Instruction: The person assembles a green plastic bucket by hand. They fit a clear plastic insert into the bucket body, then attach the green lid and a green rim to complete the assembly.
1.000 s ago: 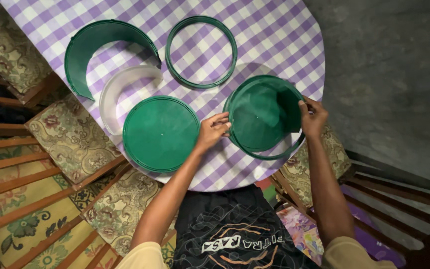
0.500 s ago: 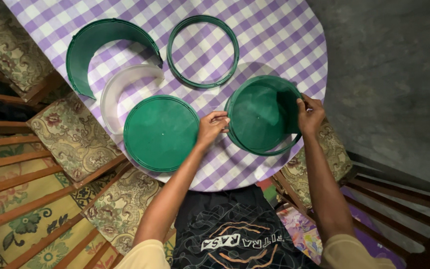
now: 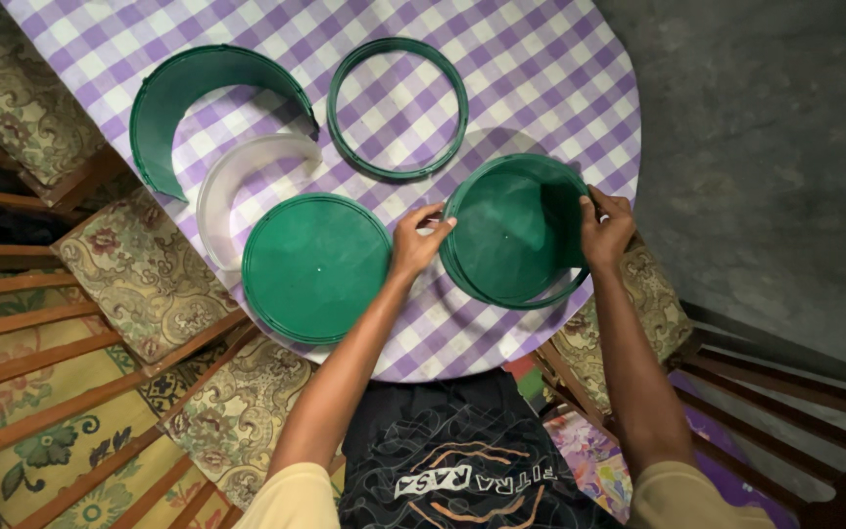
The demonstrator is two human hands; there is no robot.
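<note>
While gripped, green tub (image 3: pixel 511 235) between hands (rim-held).

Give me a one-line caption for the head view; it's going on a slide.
Left hand and right hand grip opposite rims of a round green container on a purple checked tablecloth.

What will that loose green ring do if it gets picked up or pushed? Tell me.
The green ring is a thin open hoop of what looks like plastic, so it is probably light and may flex when lifted by one side. It lies flat on the checked cloth, so a push would likely slide it rather than roll it.
</note>
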